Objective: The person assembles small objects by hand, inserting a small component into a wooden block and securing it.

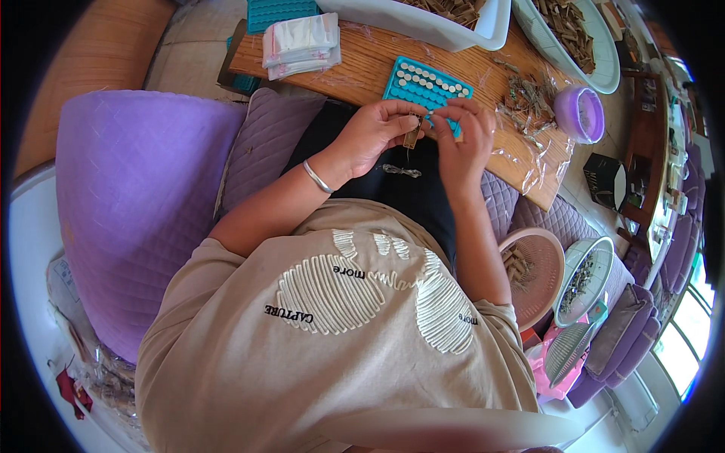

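My left hand (pixel 377 134) is closed in a pinch on a small brown, flat rectangular piece (pixel 411 139), with a thin dark strand hanging below it. Close beside it, my right hand (pixel 467 140) has thumb and forefinger together at the piece's upper side; a tiny pale thing seems to be between the fingertips, too small to name. Just beyond both hands lies a turquoise tray (pixel 395 92) with rows of round hollows, several of them filled with white discs (pixel 423 76). A small bundle of pale cord (pixel 400 172) rests on my dark-clothed lap.
The wooden table (pixel 347 84) bears stacked white packets (pixel 302 44), a white bin (pixel 495 26) of brown pieces, tangled strands (pixel 529 102) and a purple bowl (pixel 580 113). At my right stand a pink basket (pixel 555 257) and a pale green one (pixel 604 253).
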`<control>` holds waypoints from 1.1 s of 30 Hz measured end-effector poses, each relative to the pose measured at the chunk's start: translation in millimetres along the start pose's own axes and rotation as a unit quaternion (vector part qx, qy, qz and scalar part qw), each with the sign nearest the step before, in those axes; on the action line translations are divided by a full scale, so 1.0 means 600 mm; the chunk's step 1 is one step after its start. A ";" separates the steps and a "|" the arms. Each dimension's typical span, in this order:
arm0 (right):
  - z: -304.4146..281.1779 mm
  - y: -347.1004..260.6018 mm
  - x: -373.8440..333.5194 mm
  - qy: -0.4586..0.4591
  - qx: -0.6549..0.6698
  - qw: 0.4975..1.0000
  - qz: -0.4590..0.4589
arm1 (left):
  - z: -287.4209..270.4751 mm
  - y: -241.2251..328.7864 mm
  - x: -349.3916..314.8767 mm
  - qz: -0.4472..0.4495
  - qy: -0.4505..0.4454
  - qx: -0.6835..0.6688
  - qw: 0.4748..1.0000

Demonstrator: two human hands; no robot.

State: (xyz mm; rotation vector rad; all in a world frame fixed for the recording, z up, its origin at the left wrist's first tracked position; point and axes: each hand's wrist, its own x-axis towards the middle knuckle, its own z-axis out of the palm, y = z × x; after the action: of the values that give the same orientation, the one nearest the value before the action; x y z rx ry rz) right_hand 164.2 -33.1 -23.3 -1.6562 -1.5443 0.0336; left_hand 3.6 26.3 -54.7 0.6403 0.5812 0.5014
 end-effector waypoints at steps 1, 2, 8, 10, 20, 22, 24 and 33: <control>0.003 -0.008 -0.008 0.004 0.021 1.000 0.003 | 0.000 0.000 -0.001 0.006 -0.005 0.005 1.000; 0.005 -0.013 -0.014 0.004 0.020 1.000 0.003 | 0.001 -0.002 -0.002 0.007 -0.006 0.005 1.000; 0.000 -0.004 -0.030 -0.063 0.075 0.995 0.000 | 0.006 -0.009 -0.009 0.007 0.013 0.033 0.999; -0.004 0.010 -0.029 -0.048 0.100 0.993 0.031 | 0.004 -0.010 -0.008 -0.013 0.005 0.017 1.000; -0.010 0.070 0.012 -0.006 -0.164 0.985 0.057 | 0.010 -0.010 0.002 -0.031 0.009 0.026 0.999; -0.010 0.066 0.013 -0.013 -0.178 0.982 0.054 | 0.013 -0.007 0.001 -0.027 0.009 0.037 0.999; -0.009 0.063 0.013 -0.018 -0.166 0.985 0.041 | 0.016 -0.005 -0.002 -0.024 0.009 0.042 0.999; 0.003 0.062 0.018 0.000 -0.180 0.984 0.014 | 0.012 -0.004 -0.003 -0.019 0.019 0.035 0.999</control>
State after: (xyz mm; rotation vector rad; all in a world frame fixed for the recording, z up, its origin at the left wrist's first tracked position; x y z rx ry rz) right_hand 195.7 -18.8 -40.5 -1.9558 -1.5956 -0.2433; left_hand 7.3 20.4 -50.8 0.6866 0.6490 0.4600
